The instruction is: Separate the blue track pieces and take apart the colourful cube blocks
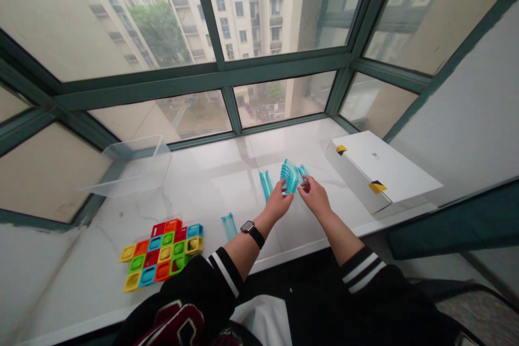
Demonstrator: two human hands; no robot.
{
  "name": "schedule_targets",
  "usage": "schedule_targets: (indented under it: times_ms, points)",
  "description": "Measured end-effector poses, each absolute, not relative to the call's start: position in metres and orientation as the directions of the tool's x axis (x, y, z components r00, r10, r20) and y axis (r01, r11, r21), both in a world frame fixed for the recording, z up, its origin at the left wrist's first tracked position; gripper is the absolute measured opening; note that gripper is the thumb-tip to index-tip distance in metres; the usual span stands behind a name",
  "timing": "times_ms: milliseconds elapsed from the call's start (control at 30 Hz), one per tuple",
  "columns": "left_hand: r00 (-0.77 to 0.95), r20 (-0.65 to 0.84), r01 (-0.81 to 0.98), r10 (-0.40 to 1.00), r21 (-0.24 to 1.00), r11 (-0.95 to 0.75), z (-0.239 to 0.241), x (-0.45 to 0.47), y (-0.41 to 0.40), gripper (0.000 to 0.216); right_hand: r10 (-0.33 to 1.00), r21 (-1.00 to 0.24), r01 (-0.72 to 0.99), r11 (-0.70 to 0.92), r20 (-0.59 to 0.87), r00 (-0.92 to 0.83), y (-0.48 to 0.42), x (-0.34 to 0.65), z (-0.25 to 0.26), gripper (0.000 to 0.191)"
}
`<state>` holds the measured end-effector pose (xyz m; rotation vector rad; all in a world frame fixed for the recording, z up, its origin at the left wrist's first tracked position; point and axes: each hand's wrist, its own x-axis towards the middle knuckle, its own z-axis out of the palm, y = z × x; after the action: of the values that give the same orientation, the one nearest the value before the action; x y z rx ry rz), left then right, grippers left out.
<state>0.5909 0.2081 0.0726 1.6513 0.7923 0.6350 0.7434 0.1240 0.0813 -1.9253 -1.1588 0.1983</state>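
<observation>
In my left hand is a stack of curved, see-through blue track pieces, gripped by its lower left side. My right hand is just right of the stack, its fingers closed on a smaller blue track piece; the fingers hide part of it. Left of the stack, a straight blue track piece lies on the white sill. Another straight piece lies nearer, partly behind my left forearm.
Colourful square plastic blocks lie joined in a flat group at the left. A clear plastic bin stands behind them. On the right is a white box with yellow-and-black tape. Green-framed windows close off the back.
</observation>
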Motion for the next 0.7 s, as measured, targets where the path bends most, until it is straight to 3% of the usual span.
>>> schedule_targets:
  times_ms: [133,333,700]
  points:
    - [0.615,-0.059,0.168,0.787,0.984,-0.058,0.07,0.596,0.209,0.072,0.822,-0.632,0.722,-0.281,0.23,0.521,0.124,0.736,0.077,0.02]
    - [0.619,-0.059,0.151,0.783,0.988,-0.045,0.07,0.598,0.208,0.074,0.845,-0.484,0.813,-0.324,0.239,0.478,0.127,0.73,0.08,0.022]
    - [0.599,-0.06,0.063,0.798,0.998,0.027,0.063,0.602,0.209,0.072,0.851,-0.451,0.827,-0.337,0.23,0.472,0.13,0.733,0.084,0.015]
